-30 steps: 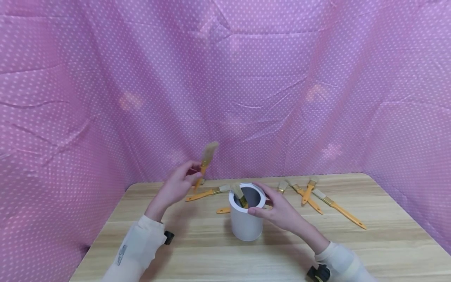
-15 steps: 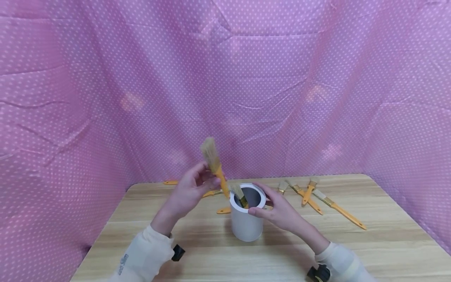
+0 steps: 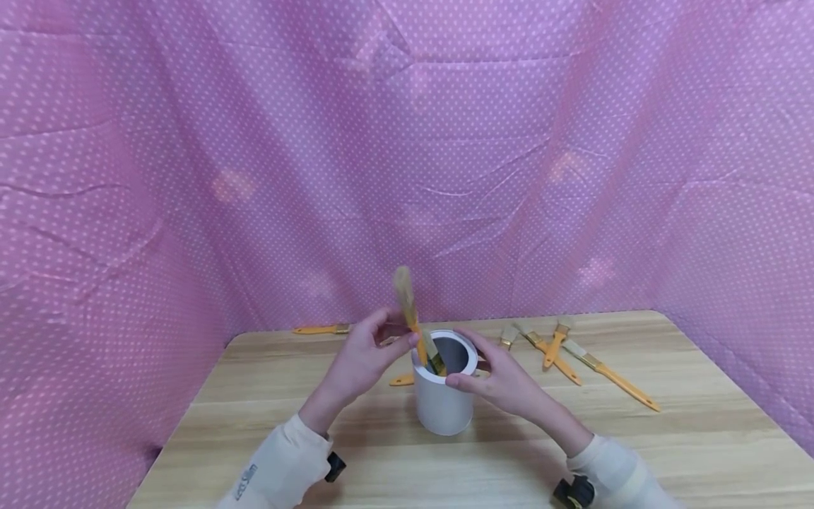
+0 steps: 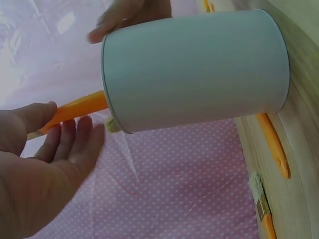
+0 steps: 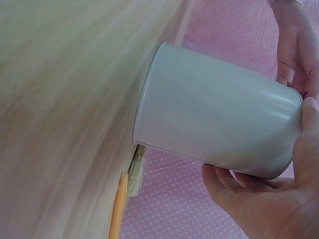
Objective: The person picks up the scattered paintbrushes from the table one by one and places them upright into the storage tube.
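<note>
My left hand (image 3: 362,357) pinches a paintbrush (image 3: 404,286) by its orange handle, bristles upward, over the left of the white can (image 3: 444,406). In the left wrist view, the lower end of that handle (image 4: 82,106) passes behind the can's rim. A second paintbrush (image 3: 433,351) leans inside the can with its bristles at the rim; its handle is mostly hidden. From the right, my right hand (image 3: 509,378) holds the upright can near the top, thumb at the near rim and fingers round the side, as the right wrist view (image 5: 259,199) also shows.
Several paintbrushes lie on the wooden table (image 3: 509,466): one at the back left (image 3: 318,330), one partly behind the can (image 3: 402,380), and others at right, including a crossed pair (image 3: 555,346) and a longer brush (image 3: 623,385). Pink dotted cloth (image 3: 407,177) hangs behind.
My left hand has carried the paintbrush rightward to the can, and the handle end has come down into its mouth. The right hand and the can have stayed put.
</note>
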Demonstrator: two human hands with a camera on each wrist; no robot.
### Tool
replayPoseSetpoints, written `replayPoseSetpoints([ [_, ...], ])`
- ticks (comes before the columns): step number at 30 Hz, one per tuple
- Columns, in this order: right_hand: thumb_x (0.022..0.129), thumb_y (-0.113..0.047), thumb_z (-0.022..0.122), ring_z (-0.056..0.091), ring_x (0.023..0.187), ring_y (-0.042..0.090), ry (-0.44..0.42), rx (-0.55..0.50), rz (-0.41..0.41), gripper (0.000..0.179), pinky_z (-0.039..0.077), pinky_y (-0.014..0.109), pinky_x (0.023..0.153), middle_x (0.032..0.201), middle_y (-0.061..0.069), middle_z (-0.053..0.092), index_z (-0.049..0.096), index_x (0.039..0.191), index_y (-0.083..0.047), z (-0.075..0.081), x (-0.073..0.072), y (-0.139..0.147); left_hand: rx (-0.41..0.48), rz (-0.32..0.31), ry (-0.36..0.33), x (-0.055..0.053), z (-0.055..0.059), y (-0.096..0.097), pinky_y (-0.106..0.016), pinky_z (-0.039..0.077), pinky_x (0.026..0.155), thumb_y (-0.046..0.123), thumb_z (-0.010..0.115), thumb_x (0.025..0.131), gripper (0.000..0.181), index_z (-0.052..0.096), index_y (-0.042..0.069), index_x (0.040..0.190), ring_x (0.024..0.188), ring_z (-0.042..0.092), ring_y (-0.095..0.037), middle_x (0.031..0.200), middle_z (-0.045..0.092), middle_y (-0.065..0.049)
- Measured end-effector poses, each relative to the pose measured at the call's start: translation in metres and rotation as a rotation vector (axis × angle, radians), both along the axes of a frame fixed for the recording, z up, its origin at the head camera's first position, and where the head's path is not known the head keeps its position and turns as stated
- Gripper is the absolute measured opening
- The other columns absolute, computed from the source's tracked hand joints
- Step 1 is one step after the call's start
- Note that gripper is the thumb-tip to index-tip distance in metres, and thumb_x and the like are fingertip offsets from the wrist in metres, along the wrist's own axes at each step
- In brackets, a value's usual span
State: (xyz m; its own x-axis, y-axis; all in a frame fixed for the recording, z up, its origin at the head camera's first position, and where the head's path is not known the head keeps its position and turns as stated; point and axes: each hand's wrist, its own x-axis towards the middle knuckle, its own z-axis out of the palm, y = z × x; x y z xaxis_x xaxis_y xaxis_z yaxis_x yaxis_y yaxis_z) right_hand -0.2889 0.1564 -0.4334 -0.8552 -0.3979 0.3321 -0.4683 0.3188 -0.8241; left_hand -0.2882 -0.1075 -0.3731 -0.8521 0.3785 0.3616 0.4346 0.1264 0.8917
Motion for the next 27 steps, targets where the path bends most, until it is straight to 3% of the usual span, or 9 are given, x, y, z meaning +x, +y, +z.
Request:
replayPoseSetpoints([
  [4, 0.088, -0.033, 0.083, 0.054, 0.128, 0.028, 0.0, 0.005, 0.002, 0.083, 0.045, 0.049, 0.104, 0.144, 0.007, 0.054, 0.04, 0.155, -0.011, 0.0, 0.0, 0.001, -0.083, 0.07, 0.046, 0.001, -0.003, 0.002, -0.042, 0.05, 0.101, 0.027, 0.078, 0.093, 0.041, 0.066, 0.014, 0.13, 0.115, 0.062, -0.023, 0.12, 0.067, -0.002],
  [8, 0.088, -0.032, 0.082, 0.055, 0.127, 0.03, 0.004, 0.0, 0.011, 0.082, 0.046, 0.049, 0.104, 0.144, 0.008, 0.054, 0.04, 0.155, -0.011, 0.0, 0.0, 0.002, -0.16, 0.129, 0.082, 0.001, -0.003, 0.002, -0.045, 0.045, 0.106, 0.037, 0.084, 0.087, 0.059, 0.062, 0.015, 0.137, 0.121, 0.058, -0.02, 0.127, 0.064, 0.001],
  [12, 0.088, -0.03, 0.083, 0.055, 0.127, 0.028, 0.009, -0.015, 0.019, 0.079, 0.046, 0.049, 0.104, 0.143, 0.007, 0.055, 0.043, 0.154, -0.013, -0.001, 0.0, 0.003, -0.178, 0.154, 0.089, -0.006, -0.003, -0.002, -0.045, 0.042, 0.108, 0.046, 0.081, 0.087, 0.069, 0.057, 0.013, 0.142, 0.124, 0.055, -0.018, 0.133, 0.061, 0.0],
  [17, 0.087, -0.03, 0.084, 0.055, 0.127, 0.027, 0.008, -0.017, 0.015, 0.073, 0.045, 0.052, 0.104, 0.14, 0.004, 0.058, 0.049, 0.149, -0.016, -0.004, -0.002, 0.004, -0.161, 0.21, 0.071, -0.029, -0.017, -0.014, -0.046, 0.043, 0.107, 0.051, 0.07, 0.094, 0.065, 0.056, 0.009, 0.142, 0.122, 0.056, -0.021, 0.133, 0.061, -0.007],
  [22, 0.086, -0.03, 0.084, 0.055, 0.128, 0.028, -0.002, -0.02, 0.013, 0.073, 0.044, 0.053, 0.104, 0.14, 0.006, 0.058, 0.049, 0.149, -0.015, -0.005, -0.001, 0.004, -0.2, 0.282, 0.067, -0.052, -0.034, -0.037, -0.046, 0.043, 0.106, 0.048, 0.062, 0.1, 0.061, 0.052, 0.007, 0.144, 0.122, 0.055, -0.024, 0.135, 0.059, -0.012],
  [27, 0.086, -0.031, 0.084, 0.054, 0.128, 0.028, 0.011, -0.015, 0.014, 0.074, 0.045, 0.051, 0.104, 0.141, 0.005, 0.057, 0.048, 0.15, -0.015, -0.003, -0.001, 0.003, -0.212, 0.341, 0.118, -0.066, -0.026, -0.064, -0.047, 0.043, 0.106, 0.042, 0.059, 0.104, 0.056, 0.05, 0.005, 0.144, 0.122, 0.055, -0.027, 0.134, 0.058, -0.01],
])
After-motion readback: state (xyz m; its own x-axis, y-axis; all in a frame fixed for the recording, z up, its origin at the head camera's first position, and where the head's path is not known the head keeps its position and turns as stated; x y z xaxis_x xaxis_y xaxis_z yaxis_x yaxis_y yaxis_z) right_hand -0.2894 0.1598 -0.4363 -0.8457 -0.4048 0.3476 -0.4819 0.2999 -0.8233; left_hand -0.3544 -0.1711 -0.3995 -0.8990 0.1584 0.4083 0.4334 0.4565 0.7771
